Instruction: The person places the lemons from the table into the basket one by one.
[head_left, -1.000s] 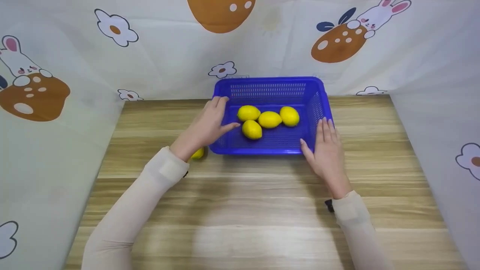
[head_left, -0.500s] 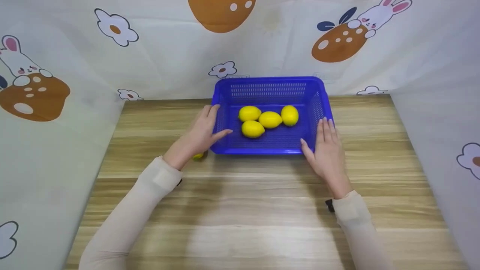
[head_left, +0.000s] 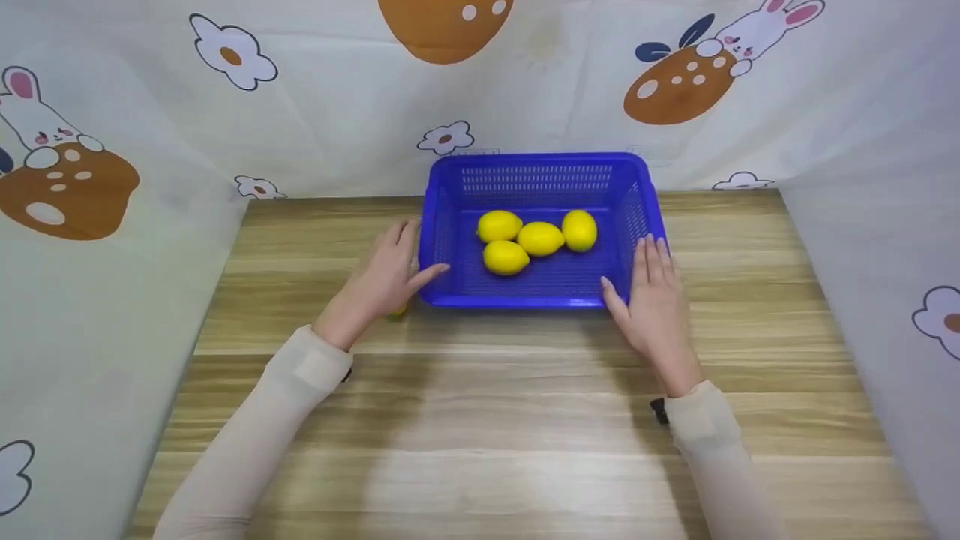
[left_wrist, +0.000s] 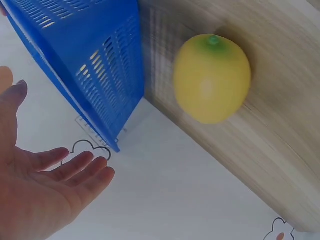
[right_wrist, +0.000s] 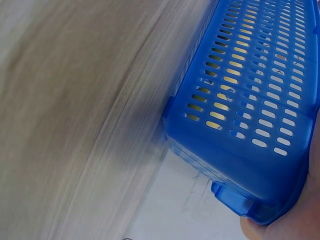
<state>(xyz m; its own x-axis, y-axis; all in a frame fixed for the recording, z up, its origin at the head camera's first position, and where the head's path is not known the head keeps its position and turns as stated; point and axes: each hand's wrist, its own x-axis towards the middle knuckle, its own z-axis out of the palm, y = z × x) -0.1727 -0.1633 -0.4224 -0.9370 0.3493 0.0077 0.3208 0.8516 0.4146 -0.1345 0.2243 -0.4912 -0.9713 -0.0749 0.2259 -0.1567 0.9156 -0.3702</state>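
A blue plastic basket (head_left: 510, 303) stands at the back of the table with several yellow lemons (head_left: 505, 257) in it. My right hand (head_left: 656, 319) rests on its right rim, fingers straight and thumb over the front corner. My left hand (head_left: 379, 274) is at the basket's left side, its thumb reaching over the rim in the head view. In the left wrist view its fingers (left_wrist: 85, 175) are spread with nothing between them. Another lemon (left_wrist: 212, 80) with a green end lies on the table outside the basket, mostly hidden under my left hand in the head view.
The wood-grain table (head_left: 480, 420) stretches in front of the basket. A pale printed cloth (head_left: 337, 112) with rabbits and flowers hangs right behind the basket and along both sides.
My left hand has drawn back left and toward me, away from the basket's inside. A lemon at the front left of the group has turned slightly. My right hand has stayed put.
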